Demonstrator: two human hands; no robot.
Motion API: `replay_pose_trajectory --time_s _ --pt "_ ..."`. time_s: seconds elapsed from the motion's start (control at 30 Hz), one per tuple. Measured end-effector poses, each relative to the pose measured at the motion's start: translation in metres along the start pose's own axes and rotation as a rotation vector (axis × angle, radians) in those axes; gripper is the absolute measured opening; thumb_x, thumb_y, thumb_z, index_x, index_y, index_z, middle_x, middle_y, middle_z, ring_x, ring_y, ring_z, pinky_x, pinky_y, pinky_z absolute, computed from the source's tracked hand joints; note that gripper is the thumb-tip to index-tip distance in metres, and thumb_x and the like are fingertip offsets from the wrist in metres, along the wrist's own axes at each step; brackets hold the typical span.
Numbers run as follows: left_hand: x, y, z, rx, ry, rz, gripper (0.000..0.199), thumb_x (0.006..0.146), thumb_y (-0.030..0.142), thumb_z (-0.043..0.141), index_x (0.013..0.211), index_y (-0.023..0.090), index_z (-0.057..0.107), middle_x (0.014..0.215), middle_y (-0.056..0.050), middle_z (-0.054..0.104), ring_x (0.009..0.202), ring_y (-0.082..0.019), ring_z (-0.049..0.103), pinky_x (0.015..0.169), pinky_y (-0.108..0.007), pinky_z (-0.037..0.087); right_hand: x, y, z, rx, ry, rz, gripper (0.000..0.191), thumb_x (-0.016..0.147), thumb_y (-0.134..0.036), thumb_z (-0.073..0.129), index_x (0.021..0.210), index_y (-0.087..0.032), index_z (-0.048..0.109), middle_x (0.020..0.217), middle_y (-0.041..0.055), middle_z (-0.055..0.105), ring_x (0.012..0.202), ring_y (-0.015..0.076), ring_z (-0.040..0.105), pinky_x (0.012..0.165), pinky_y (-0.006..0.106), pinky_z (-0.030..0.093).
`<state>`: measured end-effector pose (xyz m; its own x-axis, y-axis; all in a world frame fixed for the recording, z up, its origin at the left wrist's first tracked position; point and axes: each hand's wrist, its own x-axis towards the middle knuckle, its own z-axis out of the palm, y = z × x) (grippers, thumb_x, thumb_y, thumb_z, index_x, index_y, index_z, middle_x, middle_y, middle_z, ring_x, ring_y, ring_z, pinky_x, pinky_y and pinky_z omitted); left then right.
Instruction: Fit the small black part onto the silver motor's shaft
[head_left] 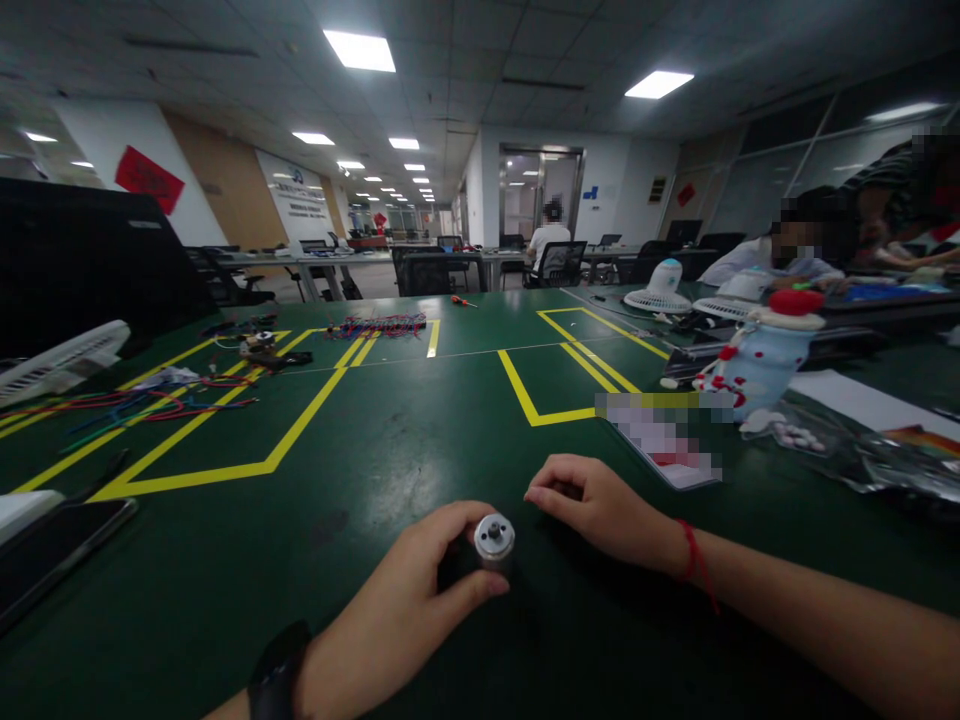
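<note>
My left hand (420, 580), with a black band on its wrist, grips a small silver electric motor (495, 541) between thumb and fingers. The motor stands upright, its round end face and short central shaft turned up; whether its base touches the green table (420, 420) I cannot tell. To the right of the motor and apart from it, my right hand (592, 505) rests on the table with its fingers curled and thumb against the index finger. Anything inside that pinch is hidden. A red string circles the right wrist.
A blurred card (664, 445) lies beyond my right hand. Farther right stand a blue bottle (772, 355) and white fans (660, 287). Loose wires (172, 400) and a phone (64, 550) lie at left. An orange screwdriver (463, 301) lies far back. Other people sit at right.
</note>
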<state>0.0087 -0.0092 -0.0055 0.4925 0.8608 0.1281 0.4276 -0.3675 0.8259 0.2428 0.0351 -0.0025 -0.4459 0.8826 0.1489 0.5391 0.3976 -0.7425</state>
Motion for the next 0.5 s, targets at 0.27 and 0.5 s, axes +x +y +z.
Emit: replay_pose_trajectory --time_s 0.27,0.5 --pt "-0.001 0.002 -0.001 -0.010 0.007 0.021 0.032 0.085 0.014 0.067 0.112 0.029 0.058 0.111 0.003 0.062 0.104 -0.020 0.056 0.092 -0.029 0.042 -0.005 -0.020 0.003 0.004 0.021 -0.253 0.010 0.088 -0.018 0.059 0.094 -0.017 0.067 0.090 0.0026 0.061 0.079 0.0131 0.056 0.070 0.026 0.045" --pt "-0.001 -0.002 0.002 -0.011 0.008 0.021 0.030 0.086 0.018 0.067 0.113 0.028 0.058 0.110 0.002 0.062 0.102 -0.022 0.057 0.089 -0.031 0.044 -0.007 -0.049 0.011 0.048 0.060 -0.303 0.007 0.082 -0.016 0.067 0.088 -0.018 0.068 0.100 0.0031 0.058 0.092 0.0150 0.057 0.084 0.029 0.045"
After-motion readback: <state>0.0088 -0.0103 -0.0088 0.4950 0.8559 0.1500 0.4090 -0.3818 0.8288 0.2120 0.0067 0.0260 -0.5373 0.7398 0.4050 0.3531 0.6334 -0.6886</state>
